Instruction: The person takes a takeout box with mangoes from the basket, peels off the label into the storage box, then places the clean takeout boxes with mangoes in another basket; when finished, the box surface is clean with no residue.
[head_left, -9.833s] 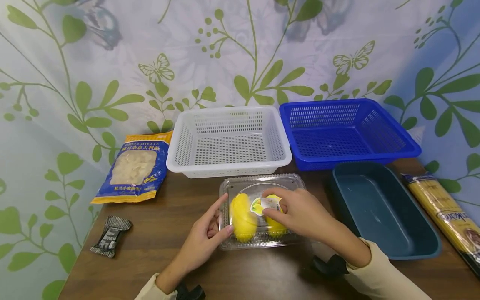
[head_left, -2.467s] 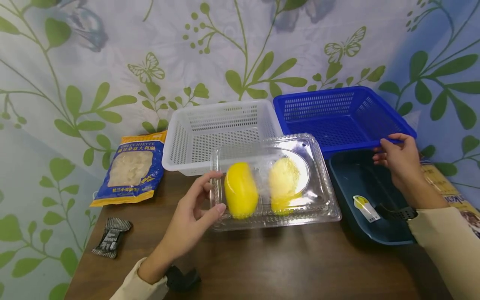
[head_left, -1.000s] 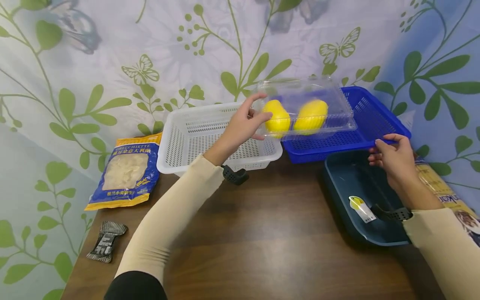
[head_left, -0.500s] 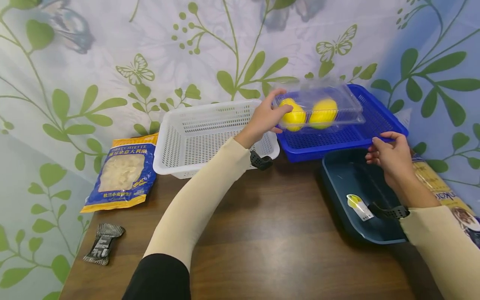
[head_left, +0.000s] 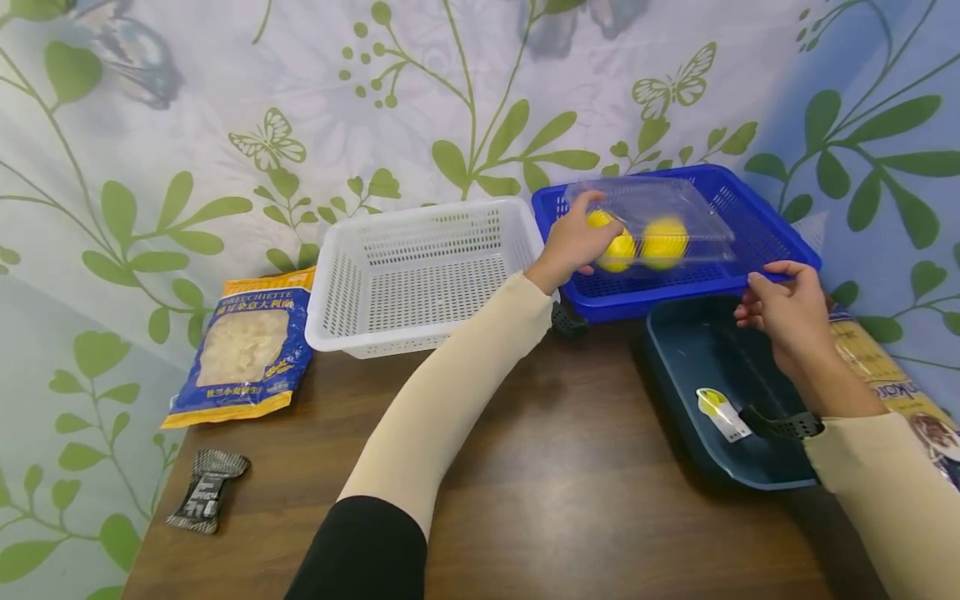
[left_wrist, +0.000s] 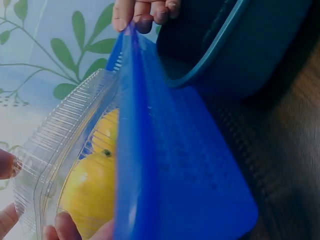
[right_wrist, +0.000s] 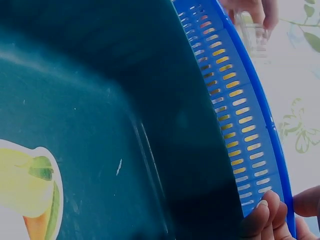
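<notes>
My left hand (head_left: 577,243) grips the left end of a clear plastic clamshell box (head_left: 693,204) holding two yellow fruits (head_left: 664,242). The box overlaps the blue perforated basket (head_left: 776,233) in the head view; in the left wrist view it stands just inside the basket's wall (left_wrist: 175,165). My right hand (head_left: 798,321) pinches the basket's front rim near its right corner, thumb on one side and fingers on the other (right_wrist: 267,215). Below that hand, a dark teal basin (head_left: 678,375) has a fruit-picture label (head_left: 722,414) lying in it.
Left of the blue basket stands a white perforated basket (head_left: 337,333). Farther left lie a blue-and-yellow orecchiette bag (head_left: 243,350) and a small black wrapped packet (head_left: 207,490). A yellow pasta pack (head_left: 885,375) lies right of the basin. A patterned cloth (head_left: 420,83) hangs behind.
The label has gone from the box lid into the basin. My right hand has moved from the lid to the blue basket's rim. My left hand has carried the box rightward and back, then lower over that basket.
</notes>
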